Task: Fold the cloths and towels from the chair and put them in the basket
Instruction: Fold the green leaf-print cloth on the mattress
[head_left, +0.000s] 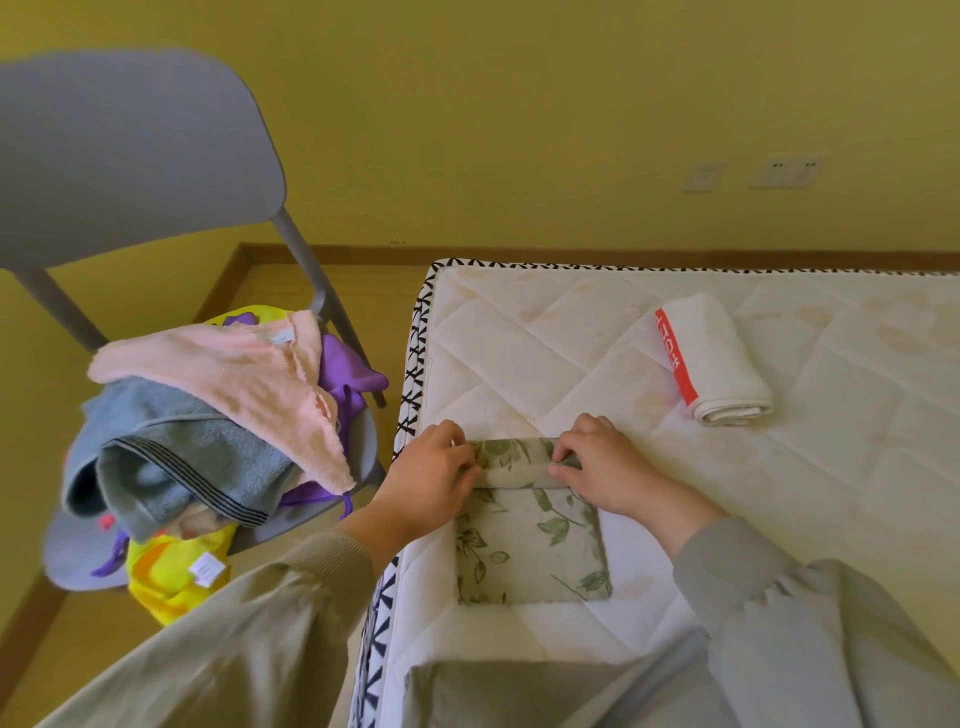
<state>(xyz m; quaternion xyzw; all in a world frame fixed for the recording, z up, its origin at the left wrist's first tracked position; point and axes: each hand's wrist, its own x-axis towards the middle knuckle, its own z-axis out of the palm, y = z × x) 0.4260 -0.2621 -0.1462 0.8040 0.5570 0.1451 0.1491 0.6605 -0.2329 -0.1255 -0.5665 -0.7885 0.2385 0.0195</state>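
A green leaf-print cloth (530, 545) lies on the white quilted mattress (571, 343), its far end turned into a roll. My left hand (431, 478) pinches the roll's left end. My right hand (602, 467) pinches its right end. A folded white towel with a red stripe (717, 364) lies farther back on the mattress. On the grey chair (130, 156) to the left sits a heap: a pink towel (249, 384), a grey towel (176, 467), purple cloth (343, 374) and yellow cloth (171, 577). No basket is in view.
The mattress edge with black-and-white trim (413, 395) runs between the chair and the cloth. A yellow wall with sockets (784, 171) stands behind. Wooden floor (363, 301) shows between the chair and the mattress.
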